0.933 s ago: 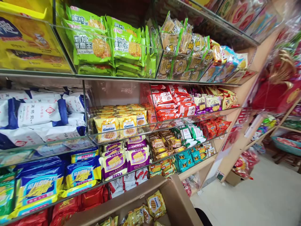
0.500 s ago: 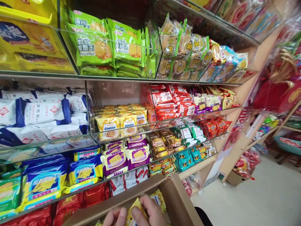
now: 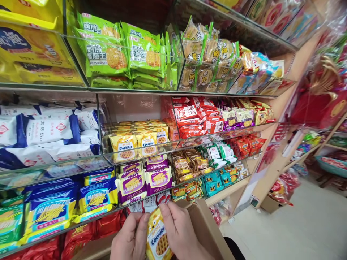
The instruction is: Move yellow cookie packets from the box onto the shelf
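Note:
Between both hands, above the cardboard box (image 3: 211,224), is a yellow cookie packet (image 3: 158,238) with its printed front turned toward me. My left hand (image 3: 130,236) pinches its left edge with thumb and fingers. On the other side, my right hand (image 3: 180,231) grips the right edge, thumb near the top corner. The hands and packet hide most of the box's inside. Matching cookie packets (image 3: 135,144) stand in rows in the clear shelf bin straight ahead.
Purple soda biscuit packets (image 3: 146,182) sit just below the cookie bin, and red packets (image 3: 199,115) to its right. White and blue packets (image 3: 51,130) fill the bin at left. A clear shelf divider (image 3: 99,122) stands between them. Tiled floor (image 3: 260,231) shows at right.
Both hands have risen out of the box with the cookie packet, which now shows its front. The shelves look the same.

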Motion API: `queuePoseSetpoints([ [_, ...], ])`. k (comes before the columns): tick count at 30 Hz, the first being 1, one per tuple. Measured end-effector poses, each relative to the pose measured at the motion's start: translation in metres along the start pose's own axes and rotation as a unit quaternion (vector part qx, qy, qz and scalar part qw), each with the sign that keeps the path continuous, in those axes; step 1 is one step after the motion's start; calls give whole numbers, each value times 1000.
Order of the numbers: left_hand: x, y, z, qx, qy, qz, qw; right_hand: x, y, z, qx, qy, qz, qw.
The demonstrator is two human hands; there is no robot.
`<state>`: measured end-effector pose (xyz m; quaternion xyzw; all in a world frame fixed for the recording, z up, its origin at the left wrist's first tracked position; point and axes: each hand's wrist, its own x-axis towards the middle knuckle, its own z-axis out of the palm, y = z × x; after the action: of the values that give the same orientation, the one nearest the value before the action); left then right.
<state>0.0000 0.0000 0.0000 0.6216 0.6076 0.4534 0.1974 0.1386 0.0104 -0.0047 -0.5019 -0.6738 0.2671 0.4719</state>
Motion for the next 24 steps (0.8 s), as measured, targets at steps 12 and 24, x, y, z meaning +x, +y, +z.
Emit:
queuePoseSetpoints([
  [12, -17, 0, 19, -106, -14, -141, 984, -6, 2, 14, 81, 69, 72, 992],
  [24, -18, -25, 11, -78, -120, -36, 989, -9, 10, 12, 70, 60, 48, 995],
])
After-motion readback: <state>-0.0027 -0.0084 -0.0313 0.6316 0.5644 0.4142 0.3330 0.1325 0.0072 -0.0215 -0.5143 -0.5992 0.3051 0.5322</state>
